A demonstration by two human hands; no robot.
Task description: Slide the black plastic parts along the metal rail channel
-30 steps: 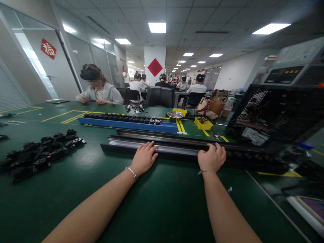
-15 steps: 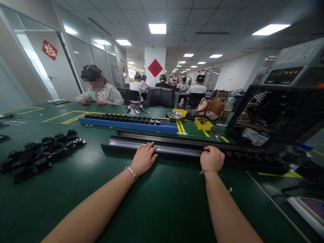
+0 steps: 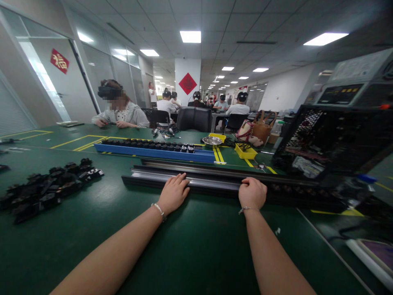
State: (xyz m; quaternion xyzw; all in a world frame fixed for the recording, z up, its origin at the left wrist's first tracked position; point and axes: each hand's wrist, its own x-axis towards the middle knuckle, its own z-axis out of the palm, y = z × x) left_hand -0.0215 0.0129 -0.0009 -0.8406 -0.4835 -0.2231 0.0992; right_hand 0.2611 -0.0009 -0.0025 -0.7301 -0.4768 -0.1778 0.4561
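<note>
A long black rail (image 3: 211, 184) with a shiny inner channel lies across the green table in front of me. My left hand (image 3: 175, 190) rests on it with its fingers stretched over the channel and the thumb apart. Further right, my right hand (image 3: 252, 192) is curled in a fist over the same rail. Its fingertips are hidden, so what they hold cannot be made out. To the right of that fist, a row of small dark parts (image 3: 294, 191) sits along the rail. A second black rail (image 3: 190, 166) lies just behind, parallel to the first.
Black parts (image 3: 50, 186) are heaped at left. Beyond the rails are a blue rail (image 3: 153, 152) holding black parts, a metal bowl (image 3: 211, 140) and a yellow bin (image 3: 245, 151). An open computer case (image 3: 319, 143) stands at right. A person (image 3: 119, 110) sits across the table.
My right hand has shifted slightly left along the rail, closer to my left hand. My left hand stays in the same place on the rail.
</note>
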